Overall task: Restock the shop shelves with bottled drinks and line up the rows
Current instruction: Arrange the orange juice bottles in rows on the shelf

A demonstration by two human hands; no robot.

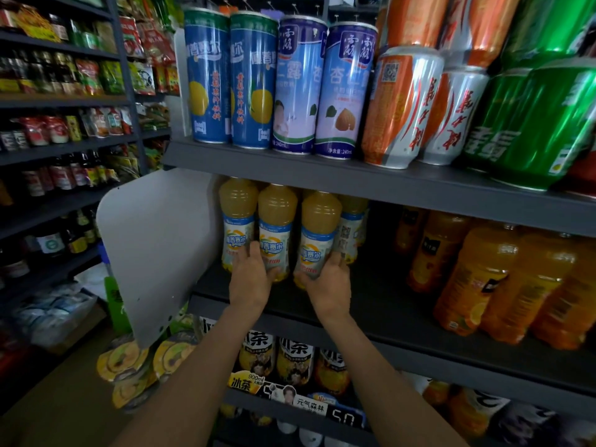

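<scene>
1. Reaching onto the middle shelf, the left hand curls its fingers round a juice bottle; the right hand grips the neighbouring bottle.
2. Both bottles stand upright at the shelf's left end, beside two more.
3. Orange drink bottles stand farther right.
4. Tall cans line the shelf above.

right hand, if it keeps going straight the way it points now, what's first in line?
The right hand already grips a yellow juice bottle and points into the shelf. Pushed on, that bottle would probably meet the bottle behind it first; depth is unclear.
</scene>
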